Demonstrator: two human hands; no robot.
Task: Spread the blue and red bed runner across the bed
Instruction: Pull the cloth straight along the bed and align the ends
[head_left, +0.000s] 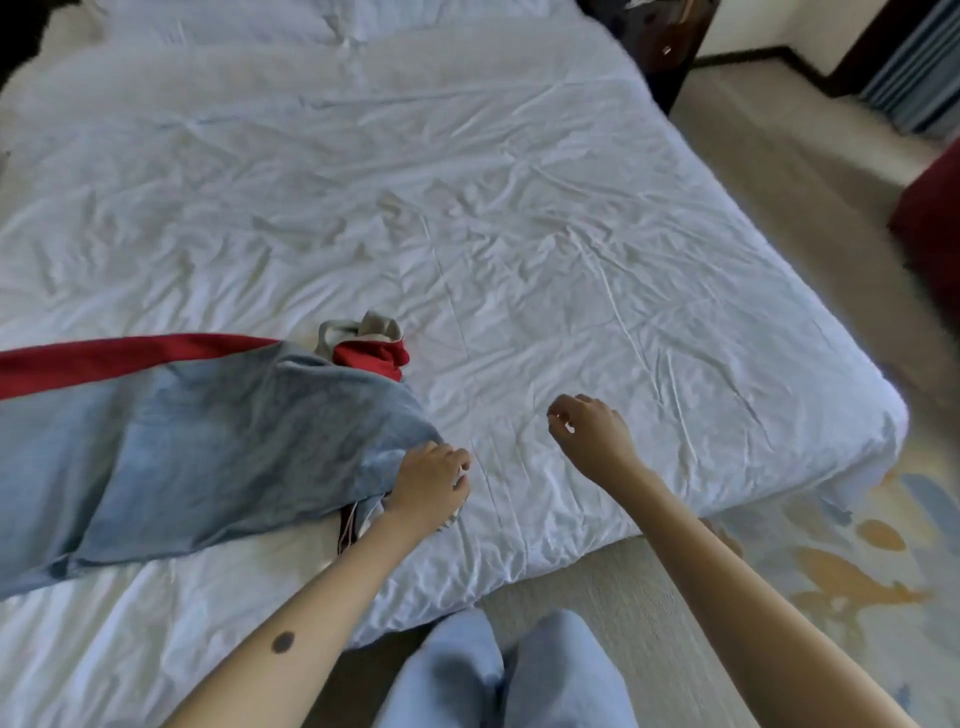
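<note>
Bed runner (197, 447), blue with a red band along its far edge, lay on the left part of the bed (753, 364). It reached from the left border of the view to about the middle of the mattress, close to the near edge. Its right end was bunched, with red cloth and grey lining turned up at the far corner.

Left hand (431, 486) gripped the near right corner of the runner, fingers curled round the cloth edge. Right hand (592, 434) hung above the sheet (545, 234) to the right of the runner and apart from it, fingers loosely curled and holding nothing.

The white sheet was creased throughout. The person stood at the near edge of the bed, with legs in pale blue trousers (498, 675) showing at the bottom. A carpet (852, 577) with orange and blue patches lay to the right. Dark furniture (660, 57) stood by the bed's far right corner.
</note>
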